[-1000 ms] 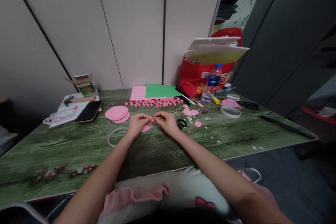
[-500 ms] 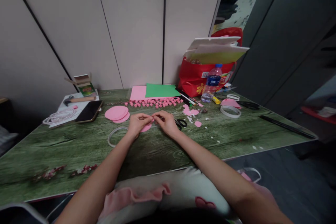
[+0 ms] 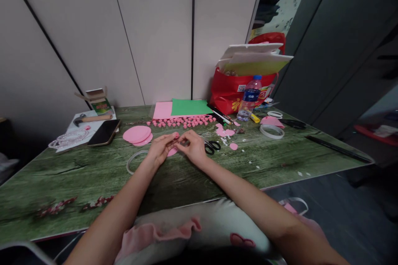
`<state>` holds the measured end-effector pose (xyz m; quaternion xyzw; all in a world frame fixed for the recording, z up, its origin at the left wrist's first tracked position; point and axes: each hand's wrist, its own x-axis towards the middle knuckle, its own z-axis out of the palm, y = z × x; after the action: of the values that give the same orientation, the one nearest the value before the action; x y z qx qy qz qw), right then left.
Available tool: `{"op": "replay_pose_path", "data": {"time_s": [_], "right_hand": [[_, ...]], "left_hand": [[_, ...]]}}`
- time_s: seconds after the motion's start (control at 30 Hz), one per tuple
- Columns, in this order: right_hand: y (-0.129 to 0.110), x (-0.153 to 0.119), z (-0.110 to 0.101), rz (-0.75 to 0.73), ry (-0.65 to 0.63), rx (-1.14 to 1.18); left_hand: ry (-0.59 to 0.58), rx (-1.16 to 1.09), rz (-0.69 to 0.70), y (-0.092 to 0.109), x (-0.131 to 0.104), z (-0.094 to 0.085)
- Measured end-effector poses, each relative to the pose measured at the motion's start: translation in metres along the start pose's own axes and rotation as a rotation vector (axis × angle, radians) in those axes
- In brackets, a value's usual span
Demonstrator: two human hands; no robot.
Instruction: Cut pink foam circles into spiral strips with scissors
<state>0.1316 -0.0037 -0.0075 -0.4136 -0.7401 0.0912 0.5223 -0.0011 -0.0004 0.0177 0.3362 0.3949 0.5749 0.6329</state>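
My left hand is closed, its fingertips pinching a small rolled pink paper piece that sticks up at their tips. Close beside it, my right hand has thumb and fingers brought together; whatever they grip is too small or hidden to make out. Under the hands, a pink paper disc lies partly covered on the table. Black-handled scissors rest just right of my right hand. A roll of white tape is left of my left wrist, with a stack of pink paper circles behind it.
Behind the hands runs a row of small pink paper rolls, backed by green paper. A water bottle and red bag stand back right. Phone, hammer and small box are left; pink scraps lie right.
Both hands have turned a little and their fingertips have drawn slightly apart. The small pink roll now shows at the left fingertips. The view has shifted slightly.
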Motion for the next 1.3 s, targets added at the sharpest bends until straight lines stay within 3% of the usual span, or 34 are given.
{"op": "replay_pose_path", "data": {"time_s": [0.13, 0.3, 0.5, 0.7, 0.93, 1.13, 1.3], "right_hand": [[-0.003, -0.003, 0.005, -0.011, 0.067, -0.11], [-0.004, -0.004, 0.008, -0.134, 0.09, -0.199], [-0.004, -0.003, 0.006, -0.17, 0.023, -0.189], [0.001, -0.002, 0.001, -0.162, 0.043, -0.173], [0.008, -0.002, 0.004, -0.07, 0.024, 0.007], [0.008, 0.0, 0.002, -0.048, 0.01, 0.197], [0.009, 0.002, 0.007, 0.203, 0.01, 0.506]], "left_hand": [[-0.012, -0.043, -0.059, -0.002, 0.001, 0.003], [-0.03, -0.079, -0.1, -0.005, 0.002, 0.004], [-0.03, -0.044, -0.041, -0.007, 0.0, 0.005], [-0.013, -0.045, -0.001, -0.005, -0.003, 0.007], [0.049, -0.053, 0.047, -0.004, -0.004, 0.009], [0.029, -0.036, 0.084, -0.006, -0.002, 0.006], [0.019, -0.017, 0.116, -0.008, -0.001, 0.006]]}}
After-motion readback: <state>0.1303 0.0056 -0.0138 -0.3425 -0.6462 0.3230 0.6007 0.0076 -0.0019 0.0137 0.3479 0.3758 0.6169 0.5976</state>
